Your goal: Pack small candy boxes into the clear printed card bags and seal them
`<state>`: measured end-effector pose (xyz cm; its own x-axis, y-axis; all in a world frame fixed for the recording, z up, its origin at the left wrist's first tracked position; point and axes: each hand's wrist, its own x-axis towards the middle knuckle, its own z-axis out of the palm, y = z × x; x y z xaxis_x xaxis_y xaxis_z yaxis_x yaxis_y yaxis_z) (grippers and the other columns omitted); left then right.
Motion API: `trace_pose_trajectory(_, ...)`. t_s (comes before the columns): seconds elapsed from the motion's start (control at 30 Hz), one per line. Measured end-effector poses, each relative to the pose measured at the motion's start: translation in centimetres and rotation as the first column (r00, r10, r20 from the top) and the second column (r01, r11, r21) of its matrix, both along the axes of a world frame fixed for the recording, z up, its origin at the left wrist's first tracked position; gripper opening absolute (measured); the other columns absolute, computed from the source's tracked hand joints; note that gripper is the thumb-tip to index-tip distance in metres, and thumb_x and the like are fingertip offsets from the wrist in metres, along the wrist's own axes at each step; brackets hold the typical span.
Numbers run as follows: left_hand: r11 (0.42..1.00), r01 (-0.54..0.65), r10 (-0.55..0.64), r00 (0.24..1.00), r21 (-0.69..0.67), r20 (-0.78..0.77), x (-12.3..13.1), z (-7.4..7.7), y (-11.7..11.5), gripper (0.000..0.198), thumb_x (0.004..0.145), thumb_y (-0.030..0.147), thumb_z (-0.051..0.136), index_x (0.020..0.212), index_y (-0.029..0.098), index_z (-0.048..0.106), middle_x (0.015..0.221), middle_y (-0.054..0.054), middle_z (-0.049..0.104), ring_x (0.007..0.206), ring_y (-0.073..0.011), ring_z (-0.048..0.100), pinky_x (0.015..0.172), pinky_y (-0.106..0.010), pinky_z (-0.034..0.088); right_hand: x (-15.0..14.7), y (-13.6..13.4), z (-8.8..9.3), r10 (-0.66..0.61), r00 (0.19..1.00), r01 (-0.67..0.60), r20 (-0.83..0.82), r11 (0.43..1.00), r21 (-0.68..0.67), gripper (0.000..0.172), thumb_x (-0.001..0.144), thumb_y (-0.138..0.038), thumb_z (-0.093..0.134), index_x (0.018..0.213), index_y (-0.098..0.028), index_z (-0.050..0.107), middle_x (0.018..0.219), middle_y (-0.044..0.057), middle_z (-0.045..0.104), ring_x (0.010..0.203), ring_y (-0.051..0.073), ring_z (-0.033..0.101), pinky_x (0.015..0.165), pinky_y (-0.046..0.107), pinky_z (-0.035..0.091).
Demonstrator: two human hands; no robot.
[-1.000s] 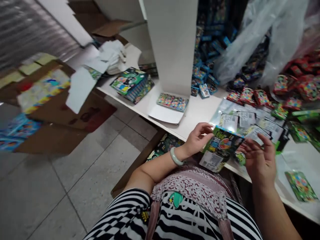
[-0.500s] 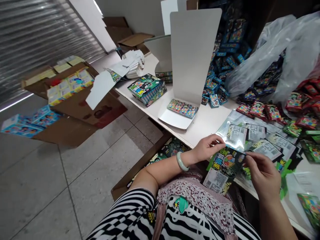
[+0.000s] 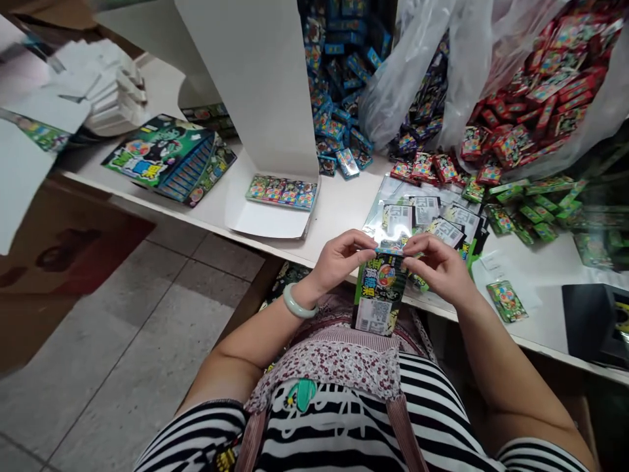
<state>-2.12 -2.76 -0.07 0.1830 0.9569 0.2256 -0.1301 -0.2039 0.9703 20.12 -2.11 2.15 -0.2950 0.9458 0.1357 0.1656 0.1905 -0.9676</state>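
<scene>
Both hands hold a black and green printed candy packet (image 3: 381, 288) upright at the table's front edge, in front of my apron. My left hand (image 3: 341, 265), with a pale bangle on its wrist, pinches the top left corner. At the top right corner, my right hand (image 3: 439, 265) grips with thumb and fingers. A white label with print and a barcode covers the packet's lower part. Just beyond lies a spread of similar packets (image 3: 425, 211) with labels up. Between the fingertips runs a narrow bluish strip along the packet's top edge.
An open white display box (image 3: 268, 219) holds a row of small candy boxes (image 3: 281, 191). Left of it lies a green display box (image 3: 167, 157). Blue candy boxes (image 3: 339, 124), red ones (image 3: 535, 111) in plastic bags, and green ones (image 3: 545, 210) lie behind. A black object (image 3: 592, 321) stands right.
My view has turned to the right. The packet now hangs straighter, and my hands have come closer together along its top edge.
</scene>
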Motion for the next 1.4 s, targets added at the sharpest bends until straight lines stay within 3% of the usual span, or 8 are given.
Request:
trace_pose_trajectory(0.4,0.999,0.048,-0.045,0.992,0.017,-0.114,-0.1,1.6,0.7,0.019,0.084,0.029,0.074,0.075,0.017,0.063,0.080,-0.001,0.064,0.075,-0.0108,0.058,0.070,-0.026,0.049,-0.9,1.5,1.8,0.108,0.994,-0.098,0.031,0.967,-0.237,0.031,0.073,-0.045,0.080,0.072,-0.021,0.061,0.074,0.000,0.064,0.067,0.015,0.058,0.060,0.029,0.046)
trace_pose_trajectory(0.63,0.975,0.222,-0.218,0.971,0.028,-0.100,-1.4,0.2,-0.1,0.015,0.088,0.034,0.073,0.091,0.020,0.068,0.099,-0.006,0.069,0.095,-0.0162,0.065,0.084,-0.032,0.053,0.1,-0.1,1.6,0.145,0.978,-0.158,0.147,0.985,0.076,0.012,0.084,-0.033,0.074,0.081,-0.024,0.065,0.090,0.003,0.068,0.087,0.019,0.063,0.071,0.032,0.051)
trace_pose_trajectory(0.9,0.995,0.087,-0.080,0.983,0.037,-0.168,-0.1,-1.0,-0.2,0.013,0.087,0.030,0.071,0.096,0.021,0.069,0.092,-0.003,0.067,0.088,-0.0145,0.064,0.080,-0.028,0.053,-1.2,-2.5,-1.0,-0.071,0.985,0.048,0.157,0.988,0.147,0.004,0.090,-0.029,0.062,0.092,-0.026,0.063,0.103,0.007,0.067,0.098,0.021,0.063,0.078,0.037,0.054)
trace_pose_trajectory(1.03,0.997,-0.065,0.072,0.976,0.040,-0.208,-0.3,-1.7,0.4,0.008,0.083,0.027,0.073,0.088,0.021,0.069,0.084,0.000,0.067,0.080,-0.0127,0.062,0.072,-0.025,0.051,1.1,-2.0,-2.2,-0.129,0.985,0.122,0.111,0.990,0.063,0.026,0.090,-0.031,0.060,0.116,-0.027,0.063,0.124,0.008,0.065,0.111,0.020,0.062,0.088,0.036,0.054)
trace_pose_trajectory(1.1,0.990,-0.138,0.140,0.960,0.024,-0.244,-0.7,-2.4,0.9,0.007,0.083,0.025,0.074,0.088,0.022,0.069,0.083,0.001,0.068,0.077,-0.0129,0.061,0.068,-0.025,0.050,5.0,-0.9,-3.0,-0.321,0.929,0.314,0.182,0.947,0.066,0.026,0.091,-0.031,0.059,0.115,-0.026,0.064,0.121,0.007,0.067,0.105,0.020,0.063,0.090,0.036,0.053)
trace_pose_trajectory(1.2,0.987,-0.156,0.160,0.958,0.034,-0.237,-0.9,-3.4,1.6,0.010,0.080,0.026,0.078,0.087,0.025,0.071,0.085,0.002,0.071,0.078,-0.0136,0.062,0.067,-0.026,0.051,12.7,0.9,-3.8,-0.601,0.671,0.608,0.434,0.781,0.142,0.019,0.090,-0.024,0.057,0.103,-0.020,0.069,0.110,0.009,0.069,0.094,0.021,0.063,0.090,0.038,0.050)
trace_pose_trajectory(1.3,0.990,-0.135,0.141,0.963,0.043,-0.228,-0.5,-3.8,2.0,0.013,0.078,0.031,0.081,0.085,0.027,0.072,0.085,0.003,0.072,0.080,-0.0142,0.063,0.068,-0.027,0.052,18.5,2.5,-4.4,-0.603,0.433,0.700,0.670,0.693,0.172,0.020,0.089,-0.023,0.057,0.100,-0.015,0.072,0.115,0.014,0.068,0.098,0.024,0.063,0.096,0.039,0.045)
trace_pose_trajectory(1.4,0.989,-0.144,0.149,0.957,0.040,-0.247,0.0,-3.7,2.1,0.016,0.076,0.035,0.082,0.085,0.027,0.072,0.086,0.003,0.072,0.081,-0.0157,0.064,0.067,-0.029,0.052,20.4,3.8,-5.1,-0.486,0.404,0.709,0.775,0.702,0.071,0.013,0.085,-0.027,0.066,0.089,-0.016,0.072,0.108,0.014,0.072,0.100,0.026,0.063,0.094,0.038,0.044)
